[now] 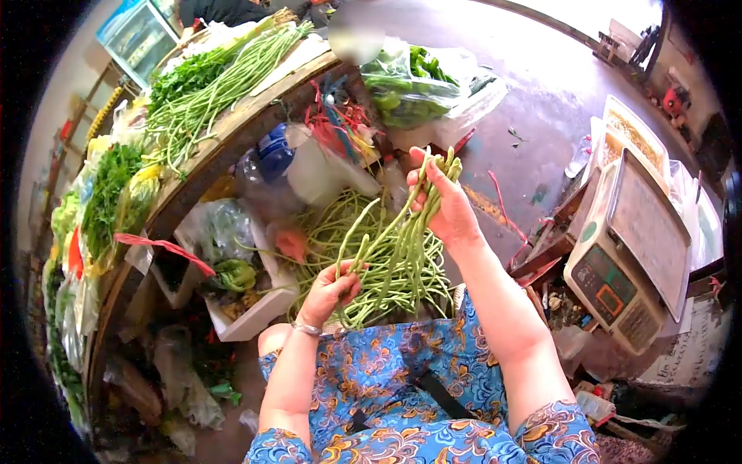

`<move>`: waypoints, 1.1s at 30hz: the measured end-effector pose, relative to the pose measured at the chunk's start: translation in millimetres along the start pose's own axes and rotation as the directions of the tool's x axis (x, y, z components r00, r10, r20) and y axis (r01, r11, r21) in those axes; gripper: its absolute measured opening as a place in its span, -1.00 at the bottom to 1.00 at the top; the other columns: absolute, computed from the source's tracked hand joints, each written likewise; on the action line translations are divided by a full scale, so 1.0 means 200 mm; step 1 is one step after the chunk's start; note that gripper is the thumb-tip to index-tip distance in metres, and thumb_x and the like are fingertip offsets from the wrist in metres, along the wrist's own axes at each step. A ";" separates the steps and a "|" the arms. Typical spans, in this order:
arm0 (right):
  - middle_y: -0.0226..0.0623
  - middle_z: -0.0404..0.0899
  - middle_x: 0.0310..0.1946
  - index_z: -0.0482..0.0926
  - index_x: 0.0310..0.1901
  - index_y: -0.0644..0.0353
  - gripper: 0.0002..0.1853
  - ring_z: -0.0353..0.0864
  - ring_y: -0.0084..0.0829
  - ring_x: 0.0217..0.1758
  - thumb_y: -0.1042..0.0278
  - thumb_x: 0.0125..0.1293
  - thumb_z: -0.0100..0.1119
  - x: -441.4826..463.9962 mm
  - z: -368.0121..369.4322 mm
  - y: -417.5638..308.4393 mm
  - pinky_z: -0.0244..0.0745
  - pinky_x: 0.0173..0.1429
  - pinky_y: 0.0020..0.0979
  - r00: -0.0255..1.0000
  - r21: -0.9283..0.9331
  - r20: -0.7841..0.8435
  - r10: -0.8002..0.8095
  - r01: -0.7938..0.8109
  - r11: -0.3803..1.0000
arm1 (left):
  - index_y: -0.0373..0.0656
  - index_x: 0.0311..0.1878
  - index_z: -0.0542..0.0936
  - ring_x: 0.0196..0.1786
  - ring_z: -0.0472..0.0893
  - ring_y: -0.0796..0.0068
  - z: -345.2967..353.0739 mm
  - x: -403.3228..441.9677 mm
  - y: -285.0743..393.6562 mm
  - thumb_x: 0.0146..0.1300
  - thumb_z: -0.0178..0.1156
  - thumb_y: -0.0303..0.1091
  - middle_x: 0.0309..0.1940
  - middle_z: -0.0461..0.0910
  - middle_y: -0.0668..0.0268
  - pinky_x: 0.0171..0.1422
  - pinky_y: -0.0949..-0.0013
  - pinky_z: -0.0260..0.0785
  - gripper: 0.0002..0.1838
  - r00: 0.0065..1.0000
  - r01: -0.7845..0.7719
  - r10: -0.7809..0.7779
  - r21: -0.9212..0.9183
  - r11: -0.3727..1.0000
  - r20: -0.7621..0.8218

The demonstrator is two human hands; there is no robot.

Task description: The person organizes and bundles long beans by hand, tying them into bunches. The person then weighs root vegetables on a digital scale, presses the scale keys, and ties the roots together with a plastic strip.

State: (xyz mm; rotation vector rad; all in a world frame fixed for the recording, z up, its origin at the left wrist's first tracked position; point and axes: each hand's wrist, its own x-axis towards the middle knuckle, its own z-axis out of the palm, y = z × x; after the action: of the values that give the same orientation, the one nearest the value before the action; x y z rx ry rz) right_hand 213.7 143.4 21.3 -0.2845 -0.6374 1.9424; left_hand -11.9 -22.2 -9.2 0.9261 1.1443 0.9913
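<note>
A bundle of long green beans [421,220] is held in the right grip [447,207], with the fingers closed around it and the bean tips left sticking out above. The left grip [331,294], set lower and nearer the wearer's body, is pressed together, with slender beans pinched between thumb and fingers; how many are caught there cannot be told. The relation that seems to matter most is this: the long axis of the bundle is slanted down from the right grip toward the left, so the two are bridged by some of the stems, while others are left hanging below the right grip. A loose pile of beans [386,290] is spread beneath and between both grips, its near part lying just beside the left grip, which is judged the closer of the two. To the left of the left grip, a white foam box [259,313] is seen, and beyond it a desk [224,131] is covered with greens and more beans. Well to the right of the right grip, a weighing scale [607,278] is placed; beyond that grip, bagged leafy vegetables [410,85] are set.
</note>
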 end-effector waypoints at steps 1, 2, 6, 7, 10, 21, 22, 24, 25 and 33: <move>-0.40 0.58 -0.35 0.44 0.23 0.18 -0.57 0.39 -0.66 -0.48 0.13 0.46 0.10 0.00 0.00 -0.01 0.32 -0.40 -0.60 1.000 -0.008 -0.012 -0.005 0.005 1.000 | -0.19 0.11 0.56 -0.58 0.28 0.71 0.00 0.00 0.00 0.44 0.07 -0.32 -0.56 0.43 0.47 -0.51 0.59 0.09 -0.73 1.000 0.020 -0.020 0.032 0.999 -0.022; -0.40 0.58 -0.35 0.44 0.23 0.18 -0.57 0.39 -0.66 -0.48 0.13 0.46 0.10 0.00 -0.01 -0.01 0.32 -0.40 -0.60 1.000 -0.006 -0.013 -0.002 0.002 1.000 | -0.19 0.11 0.56 -0.58 0.28 0.71 0.00 0.00 -0.01 0.44 0.07 -0.32 -0.56 0.43 0.47 -0.51 0.59 0.09 -0.73 0.999 0.022 -0.022 0.032 0.999 -0.025; -0.40 0.58 -0.35 0.52 0.13 0.20 -0.65 0.41 -0.66 -0.46 0.17 0.45 0.12 0.00 -0.01 -0.03 0.34 -0.40 -0.61 0.998 -0.065 -0.060 0.019 -0.023 0.998 | -0.19 0.06 0.57 -0.52 0.37 0.69 -0.02 0.01 -0.03 0.44 0.09 -0.32 -0.53 0.48 0.45 -0.44 0.59 0.19 -0.76 0.998 0.012 -0.011 0.016 1.000 -0.059; -0.40 0.59 -0.34 0.52 0.12 0.21 -0.66 0.43 -0.66 -0.44 0.19 0.45 0.13 0.00 0.00 -0.04 0.35 -0.41 -0.60 0.995 -0.070 -0.105 -0.002 -0.005 0.998 | -0.18 0.04 0.57 -0.45 0.43 0.66 -0.02 0.03 -0.04 0.44 0.08 -0.32 -0.48 0.53 0.43 -0.35 0.58 0.24 -0.78 0.997 -0.040 0.041 0.026 0.999 -0.063; -0.39 0.57 -0.28 0.55 0.07 0.20 -0.71 0.44 -0.67 -0.47 0.23 0.43 0.16 0.00 0.00 -0.04 0.35 -0.49 -0.55 0.977 -0.048 -0.210 -0.039 0.029 0.998 | -0.12 -0.01 0.58 -0.19 0.53 0.64 -0.03 0.05 -0.06 0.45 0.07 -0.38 -0.18 0.63 0.45 -0.05 0.57 0.32 -0.85 0.970 -0.115 0.153 0.198 0.974 -0.191; -0.44 0.51 -0.55 0.63 -0.18 0.19 -0.78 0.40 -0.66 -0.61 0.20 0.32 0.28 -0.01 -0.06 0.10 0.28 -0.58 -0.61 0.904 -0.412 -0.301 0.304 -0.411 0.813 | -0.12 -0.10 0.59 -0.33 0.53 0.60 -0.10 0.11 0.11 0.50 0.01 -0.33 -0.23 0.63 0.34 -0.31 0.49 0.42 -0.83 0.819 -0.407 0.346 -0.037 0.913 -0.458; -0.43 0.52 -0.56 0.63 -0.21 0.20 -0.79 0.41 -0.66 -0.61 0.22 0.30 0.28 -0.03 -0.04 0.13 0.29 -0.58 -0.61 0.875 -0.452 -0.282 0.393 -0.482 0.750 | -0.16 -0.05 0.55 -0.23 0.60 0.57 -0.13 0.12 0.10 0.49 0.02 -0.33 -0.14 0.64 0.29 -0.31 0.53 0.42 -0.84 0.829 -0.427 0.377 -0.031 0.904 -0.414; -0.38 0.56 -0.51 0.62 -0.21 0.24 -0.81 0.42 -0.66 -0.60 0.27 0.30 0.27 -0.07 0.01 0.22 0.31 -0.58 -0.62 0.789 -0.396 -0.251 0.560 -0.612 0.684 | -0.14 -0.05 0.55 -0.16 0.62 0.52 -0.08 0.11 0.13 0.50 0.00 -0.30 -0.09 0.64 0.24 -0.27 0.49 0.44 -0.82 0.829 -0.458 0.360 -0.151 0.876 -0.428; -0.34 0.58 -0.47 0.62 -0.18 0.25 -0.80 0.42 -0.66 -0.60 0.27 0.33 0.23 -0.09 0.02 0.28 0.32 -0.57 -0.61 0.757 -0.359 -0.212 0.618 -0.649 0.671 | -0.13 -0.03 0.54 -0.14 0.63 0.50 -0.07 0.12 0.13 0.51 -0.01 -0.29 -0.07 0.64 0.22 -0.25 0.47 0.45 -0.82 0.835 -0.472 0.373 -0.179 0.863 -0.404; -0.32 0.66 -0.26 0.54 -0.14 0.16 -0.75 0.38 -0.61 -0.56 0.13 0.47 0.04 -0.09 -0.02 0.50 0.37 -0.46 -0.55 0.730 0.089 -0.277 0.625 -0.628 0.773 | -0.09 0.03 0.51 -0.08 0.65 0.39 -0.01 0.06 0.07 0.51 -0.01 -0.29 -0.03 0.64 0.17 -0.22 0.46 0.46 -0.82 0.908 -0.416 0.359 -0.359 0.835 -0.218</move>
State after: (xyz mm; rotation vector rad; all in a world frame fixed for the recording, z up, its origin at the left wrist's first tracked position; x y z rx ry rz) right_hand 147.9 95.5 -38.2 -0.8765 -0.3703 2.4736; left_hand -15.0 -5.4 0.8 0.7750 0.8296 1.5826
